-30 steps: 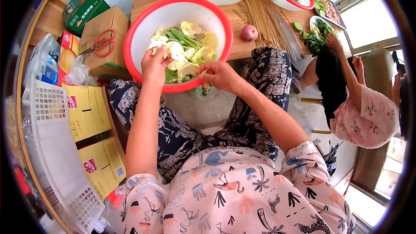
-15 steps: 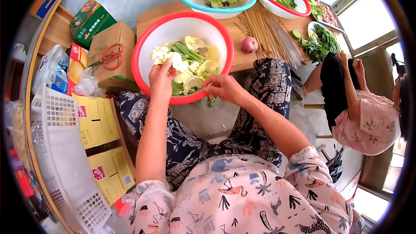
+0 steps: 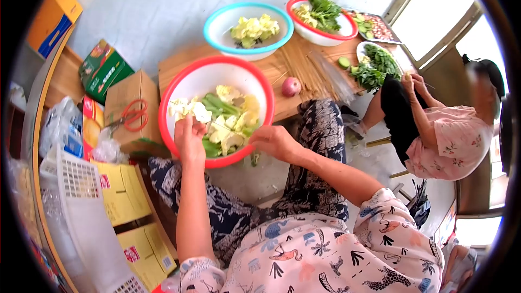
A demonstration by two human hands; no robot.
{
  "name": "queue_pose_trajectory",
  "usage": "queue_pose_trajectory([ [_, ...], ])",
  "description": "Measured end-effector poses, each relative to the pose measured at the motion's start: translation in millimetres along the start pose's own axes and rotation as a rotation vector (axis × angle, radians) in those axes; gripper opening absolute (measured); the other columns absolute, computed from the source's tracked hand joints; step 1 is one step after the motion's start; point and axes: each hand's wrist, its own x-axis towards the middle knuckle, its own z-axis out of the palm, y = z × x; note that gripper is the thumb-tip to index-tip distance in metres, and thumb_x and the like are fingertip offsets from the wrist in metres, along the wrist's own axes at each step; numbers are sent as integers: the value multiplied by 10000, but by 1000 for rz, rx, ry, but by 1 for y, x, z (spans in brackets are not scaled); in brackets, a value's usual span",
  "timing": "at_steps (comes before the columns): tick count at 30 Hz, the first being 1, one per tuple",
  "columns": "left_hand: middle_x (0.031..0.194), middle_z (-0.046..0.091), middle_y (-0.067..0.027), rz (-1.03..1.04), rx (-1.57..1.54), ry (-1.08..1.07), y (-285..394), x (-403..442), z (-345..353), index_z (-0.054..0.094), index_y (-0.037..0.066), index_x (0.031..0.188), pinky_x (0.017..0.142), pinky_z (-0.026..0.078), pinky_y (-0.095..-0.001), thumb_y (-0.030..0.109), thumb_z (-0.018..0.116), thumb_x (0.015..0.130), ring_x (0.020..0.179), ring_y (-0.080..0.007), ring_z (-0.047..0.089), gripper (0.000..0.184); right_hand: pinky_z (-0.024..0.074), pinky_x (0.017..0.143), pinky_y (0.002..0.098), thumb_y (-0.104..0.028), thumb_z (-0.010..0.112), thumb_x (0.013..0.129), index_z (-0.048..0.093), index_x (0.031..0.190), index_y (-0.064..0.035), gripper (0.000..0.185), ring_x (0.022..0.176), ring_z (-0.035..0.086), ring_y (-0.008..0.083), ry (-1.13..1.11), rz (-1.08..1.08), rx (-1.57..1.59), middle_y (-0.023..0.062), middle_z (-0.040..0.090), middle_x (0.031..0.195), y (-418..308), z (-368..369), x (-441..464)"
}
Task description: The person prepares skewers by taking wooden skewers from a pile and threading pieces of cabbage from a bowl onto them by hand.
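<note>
My left hand (image 3: 190, 137) pinches pale yellow-green cabbage leaves (image 3: 187, 109) over the left part of a red-rimmed white basin (image 3: 179, 84). A thin skewer (image 3: 220, 125) runs faintly from these leaves toward my right hand (image 3: 274, 142), whose fingers are closed at the basin's lower right rim and slightly blurred. Inside the basin lie more torn cabbage leaves (image 3: 233, 138) and green stalks (image 3: 217, 106). Many thin wooden skewers (image 3: 301, 70) are spread on the wooden table (image 3: 182, 65), with a purple onion (image 3: 291, 87) beside them.
Behind stand a blue-rimmed basin (image 3: 209, 30) of leaves and another red-rimmed basin (image 3: 320, 38) of greens. A tray (image 3: 399, 40) and plate of greens lie right, near a seated co-worker (image 3: 450, 135). Scissors (image 3: 134, 115) rest on a carton (image 3: 116, 95) at left.
The view has tilted up, so the basins and table appear lower. The cabbage leaves remain in my left hand. The co-worker's hands have come together away from the greens.
</note>
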Motion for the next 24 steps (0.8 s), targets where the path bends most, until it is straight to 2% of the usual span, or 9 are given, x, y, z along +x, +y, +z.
queue_pose_trajectory([
  [1, 827, 575, -21, 4, -9, -22, 3, -2, 2, 545, 61, 1007, 611, 451, -265, 237, 631, 861, 666, -116, 543, 245, 491, 638, 311, -73, 631, 771, 641, 870, -16, 115, 683, 632, 224, 17, -6, -16, 131, 637, 741, -2, -8, 4],
  [3, 922, 577, -37, -43, -2, -28, 12, -7, 5, 527, 75, 1119, 664, 454, -264, 312, 555, 903, 754, -122, 544, 322, 484, 641, 282, -79, 628, 794, 644, 880, -14, 109, 678, 609, 147, 10, 96, 98, 88, 647, 744, -9, -20, 9],
  [6, 923, 571, -38, -90, -2, -54, 12, -8, 1, 512, 71, 1169, 663, 455, -263, 328, 545, 906, 747, -123, 543, 370, 475, 644, 258, -82, 626, 811, 651, 885, -16, 102, 692, 572, 85, -16, 239, 199, 47, 641, 741, -4, -45, 27],
  [7, 889, 579, -47, -102, -22, -47, 12, -9, 2, 527, 60, 1139, 642, 456, -271, 271, 531, 919, 701, -127, 546, 304, 471, 648, 247, -82, 623, 816, 653, 894, -16, 107, 703, 562, 75, 5, 253, 161, 32, 636, 737, -5, -55, 34],
  [10, 871, 592, -39, -147, 11, -107, 9, -9, -3, 547, 63, 1107, 634, 463, -260, 238, 533, 920, 701, -119, 555, 256, 454, 543, 236, -95, 633, 819, 653, 899, -15, 115, 599, 534, 70, 49, 292, 123, 4, 619, 745, 9, -88, 61],
  [13, 845, 604, -28, -167, 16, -128, 11, -12, 2, 565, 66, 1065, 612, 468, -242, 195, 534, 918, 685, -110, 563, 198, 382, 425, 199, -128, 633, 832, 657, 870, -27, 110, 482, 477, 52, 136, 437, 299, 3, 589, 669, 28, -124, 91],
  [14, 842, 605, -27, -176, 29, -141, 12, -13, 3, 567, 66, 1056, 605, 468, -238, 189, 535, 917, 679, -108, 565, 189, 374, 408, 199, -127, 635, 825, 652, 860, -23, 111, 453, 477, 61, 202, 370, 224, 2, 585, 641, 42, -132, 104],
  [20, 828, 605, -28, -201, 78, -192, 8, -13, 8, 570, 50, 1029, 597, 470, -234, 169, 523, 920, 666, -101, 565, 168, 412, 420, 226, -100, 648, 781, 660, 791, -21, 81, 452, 509, 89, 302, 440, 93, 23, 592, 613, 87, -177, 184],
  [24, 827, 603, -28, -221, 116, -189, 3, -12, 11, 570, 46, 1024, 600, 467, -232, 165, 519, 922, 661, -98, 560, 164, 486, 512, 259, -116, 658, 716, 668, 716, -34, 83, 499, 585, 138, 353, 516, -94, 85, 634, 643, 114, -177, 227],
])
